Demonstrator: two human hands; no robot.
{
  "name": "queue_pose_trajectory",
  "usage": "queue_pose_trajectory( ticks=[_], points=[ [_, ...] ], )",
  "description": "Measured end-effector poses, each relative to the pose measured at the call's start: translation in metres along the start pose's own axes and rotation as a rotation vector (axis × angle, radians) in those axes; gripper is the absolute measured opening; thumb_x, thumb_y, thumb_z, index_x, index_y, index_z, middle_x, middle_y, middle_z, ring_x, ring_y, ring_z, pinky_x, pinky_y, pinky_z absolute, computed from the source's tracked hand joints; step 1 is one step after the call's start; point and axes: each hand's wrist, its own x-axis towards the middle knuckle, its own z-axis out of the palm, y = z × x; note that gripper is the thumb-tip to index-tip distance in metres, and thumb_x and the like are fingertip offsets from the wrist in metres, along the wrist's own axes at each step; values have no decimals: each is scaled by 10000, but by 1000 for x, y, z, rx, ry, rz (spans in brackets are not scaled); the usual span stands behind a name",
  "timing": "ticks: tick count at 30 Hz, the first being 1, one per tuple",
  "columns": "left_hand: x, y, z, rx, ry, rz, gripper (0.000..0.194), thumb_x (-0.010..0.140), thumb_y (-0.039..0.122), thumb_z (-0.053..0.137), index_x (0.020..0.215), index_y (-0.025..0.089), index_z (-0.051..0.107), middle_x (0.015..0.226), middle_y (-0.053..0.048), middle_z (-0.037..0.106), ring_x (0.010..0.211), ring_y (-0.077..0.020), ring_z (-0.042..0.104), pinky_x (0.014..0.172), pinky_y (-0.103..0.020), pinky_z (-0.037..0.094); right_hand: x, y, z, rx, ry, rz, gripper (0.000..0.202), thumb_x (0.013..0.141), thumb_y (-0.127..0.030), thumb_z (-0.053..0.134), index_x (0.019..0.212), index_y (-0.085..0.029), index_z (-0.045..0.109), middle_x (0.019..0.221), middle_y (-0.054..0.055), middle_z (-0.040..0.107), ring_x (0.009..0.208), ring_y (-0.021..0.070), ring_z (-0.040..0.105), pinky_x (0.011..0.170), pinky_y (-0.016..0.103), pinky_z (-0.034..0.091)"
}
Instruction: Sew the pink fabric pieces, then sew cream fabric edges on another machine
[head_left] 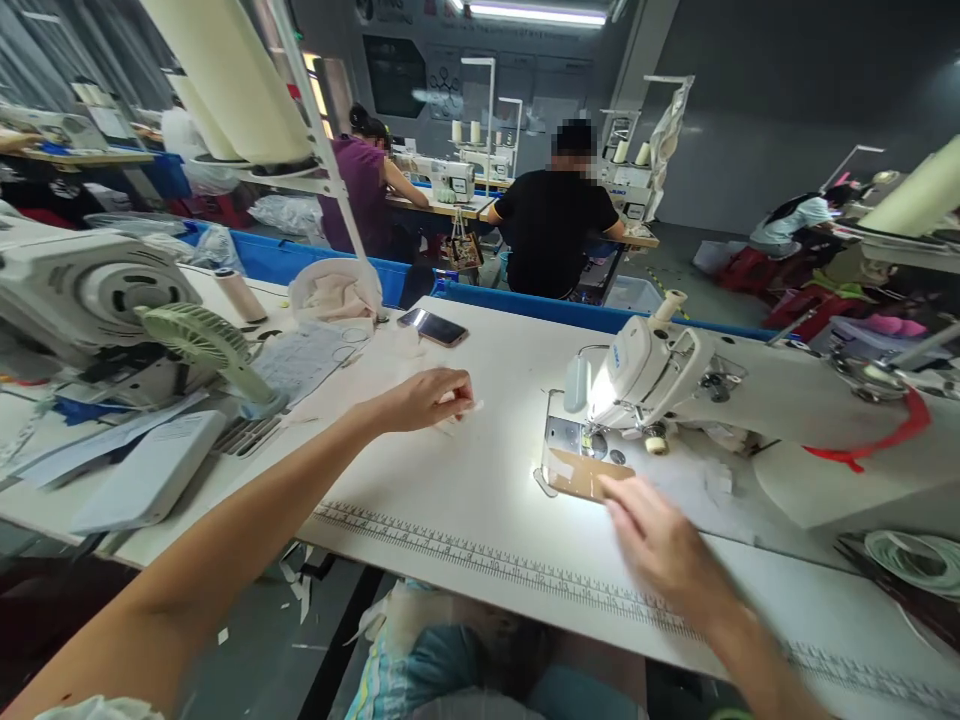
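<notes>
My left hand [435,398] hovers over the middle of the white table [510,370], its fingers pinched on a small white scrap [478,406]. My right hand [660,535] is at the sewing machine [637,375], slightly blurred. Its fingertips are drawn together at the right end of a flat brown plate [581,478] on the machine bed. What they pinch, if anything, is too small to make out. A pale piece [559,465] lies at the plate's left end, below the lit needle area [592,440].
A phone [433,327] lies beyond my left hand. Further left are a cloth-filled tub [335,290], papers [315,355], a green fan [199,340] and another machine [82,290]. A printed ruler [480,560] follows the front edge. Co-workers [559,220] sit beyond the blue trough [525,305].
</notes>
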Motion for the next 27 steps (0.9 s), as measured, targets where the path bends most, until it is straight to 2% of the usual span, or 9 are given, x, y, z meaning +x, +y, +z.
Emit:
queue_pose_trajectory(
  ticks=[2,4,7,9,11,16,19,23,27],
  points=[
    [11,15,10,-97,-152,-13,218,930,385,500,837,197,558,685,-6,668,613,-139,587,609,-246,427,5,-24,10,-105,-57,-38,348,1033,-325,387,1260,-188,612,935,78,661,776,211,614,700,342,473],
    [24,30,21,-144,-269,14,187,920,354,519,840,192,567,670,7,684,561,-116,560,560,-223,393,11,-38,18,-232,-57,-56,369,1029,-340,393,1261,-169,624,867,71,611,697,199,539,649,332,399],
    [43,47,38,-230,-407,21,161,892,331,547,821,190,578,719,9,715,523,-96,542,527,-208,381,19,-40,24,-335,-45,-90,349,1021,-337,408,1221,-191,654,826,54,564,663,189,458,629,326,307],
    [53,54,49,-312,-451,-10,146,866,312,557,790,188,568,715,11,711,501,-89,531,510,-205,378,23,-34,24,-367,-36,-121,342,1020,-335,408,1200,-195,665,837,58,562,687,195,445,648,328,288],
    [63,59,61,-379,-448,-10,135,849,291,558,763,188,563,661,19,686,497,-90,517,508,-207,372,26,-24,22,-394,-26,-146,345,1026,-337,398,1173,-191,674,845,65,565,707,201,439,663,330,278],
    [82,60,99,-393,-320,34,136,804,293,615,734,177,617,653,16,626,636,-123,552,581,-226,391,28,-10,18,-382,-22,-146,347,1029,-320,386,944,-197,699,815,55,542,670,187,391,651,331,260],
    [85,58,115,-338,-283,-58,116,787,287,620,740,181,626,712,6,643,685,-143,565,605,-243,405,26,-11,18,-360,-22,-120,313,1021,-300,407,1039,-202,704,840,56,550,684,189,400,657,331,278],
    [84,56,123,-211,-237,-151,92,789,253,582,726,195,613,720,11,660,677,-154,578,613,-263,407,24,-12,19,-326,-4,-111,335,1015,-281,421,1211,-201,680,857,62,562,709,197,432,661,338,306],
    [84,54,123,-235,-272,-194,79,781,253,583,757,195,632,743,6,674,690,-161,596,619,-265,425,23,-10,19,-294,12,-113,335,1011,-266,431,1212,-185,687,874,70,577,736,203,459,679,346,335]
  ],
)
